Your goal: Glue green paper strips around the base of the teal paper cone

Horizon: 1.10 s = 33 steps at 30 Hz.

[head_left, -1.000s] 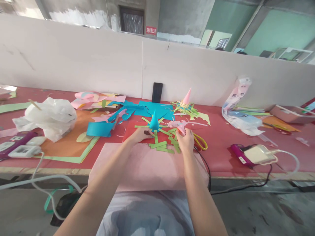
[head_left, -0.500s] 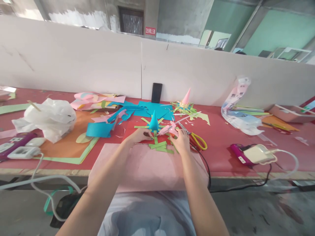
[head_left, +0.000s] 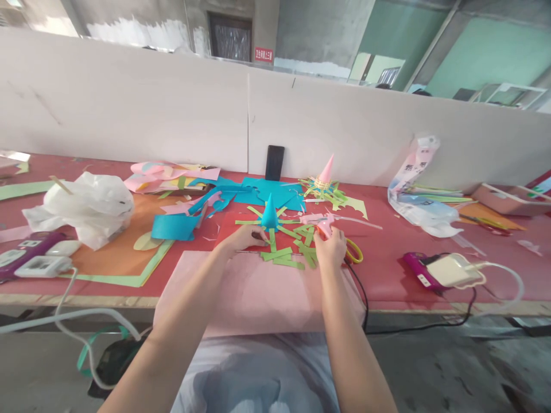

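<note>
A blue paper cone (head_left: 270, 213) stands upright on red paper, with green strips fanning out around its base. My left hand (head_left: 247, 237) is at the cone's lower left, its fingers closed near the front strip; what they pinch is too small to name. Closed around the handle of a pink glue gun (head_left: 321, 220) is my right hand (head_left: 330, 246), right of the cone. The gun's nozzle points left, and a clear glue stick juts from its back. Loose green strips (head_left: 282, 256) lie between my hands.
Yellow-handled scissors (head_left: 354, 251) lie partly hidden beside my right hand. Behind are a pink cone (head_left: 327, 170) with green strips and a black phone (head_left: 274, 162). A white plastic bag (head_left: 90, 206) is at left, a purple power strip (head_left: 422, 272) at right.
My right hand has moved right with the glue gun, away from the cone, and the gun now lies more level over the scissors. My left hand has hardly moved.
</note>
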Each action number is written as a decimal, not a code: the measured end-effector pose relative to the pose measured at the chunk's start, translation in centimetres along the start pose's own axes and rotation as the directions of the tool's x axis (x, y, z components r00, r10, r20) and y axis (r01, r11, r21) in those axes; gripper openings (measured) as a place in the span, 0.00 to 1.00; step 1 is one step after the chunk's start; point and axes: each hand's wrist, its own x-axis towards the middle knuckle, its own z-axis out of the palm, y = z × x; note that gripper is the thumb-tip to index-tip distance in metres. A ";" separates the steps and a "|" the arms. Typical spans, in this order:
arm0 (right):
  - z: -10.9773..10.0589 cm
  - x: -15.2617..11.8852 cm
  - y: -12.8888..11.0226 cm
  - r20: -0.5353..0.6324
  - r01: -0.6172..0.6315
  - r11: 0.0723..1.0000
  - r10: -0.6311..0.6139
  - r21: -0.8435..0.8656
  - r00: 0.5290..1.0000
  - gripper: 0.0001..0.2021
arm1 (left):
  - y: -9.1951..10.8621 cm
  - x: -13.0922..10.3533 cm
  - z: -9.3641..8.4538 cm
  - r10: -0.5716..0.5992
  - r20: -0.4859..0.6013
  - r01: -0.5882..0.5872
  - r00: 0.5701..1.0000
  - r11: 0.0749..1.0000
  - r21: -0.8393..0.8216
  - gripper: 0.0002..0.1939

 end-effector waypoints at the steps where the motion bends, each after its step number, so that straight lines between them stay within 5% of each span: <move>1: -0.1 0.1 0.2 -0.031 -0.051 0.999 0.051 -0.017 0.998 0.17 | 0.2 -0.1 0.0 0.000 0.003 0.001 1.000 1.000 -0.005 0.10; 6: -0.6 0.3 1.0 -0.072 -0.238 0.966 0.232 -0.097 0.970 0.17 | 0.9 -0.3 0.4 -0.003 -0.040 0.002 0.999 1.000 -0.031 0.09; 10: -1.2 0.4 0.4 -0.107 -0.231 0.969 0.221 -0.090 0.969 0.18 | 0.3 0.3 0.8 0.043 -0.109 -0.042 0.993 0.999 0.017 0.11; 13: -1.6 0.3 -0.7 -0.154 -0.137 0.990 0.133 -0.015 0.979 0.15 | -0.5 0.9 1.1 0.107 -0.178 -0.082 0.978 0.986 0.144 0.10; 16: -1.4 -0.4 -2.2 0.034 0.057 0.975 -0.066 0.213 0.997 0.10 | -0.7 1.2 1.4 0.136 -0.216 -0.077 0.967 0.962 0.262 0.08; 20: -0.4 -2.1 -4.2 0.267 0.192 0.854 -0.352 0.484 0.897 0.10 | -0.4 1.3 1.6 0.149 -0.227 -0.065 0.963 0.938 0.341 0.07; 26: 0.3 -3.3 -5.0 0.382 0.208 0.804 -0.471 0.557 0.795 0.10 | -0.4 1.5 1.8 0.140 -0.230 -0.044 0.963 0.924 0.379 0.07; 33: 1.0 -3.6 -4.8 0.409 0.274 0.794 -0.535 0.543 0.739 0.11 | -0.4 1.4 2.1 0.085 -0.241 0.023 0.967 0.912 0.410 0.16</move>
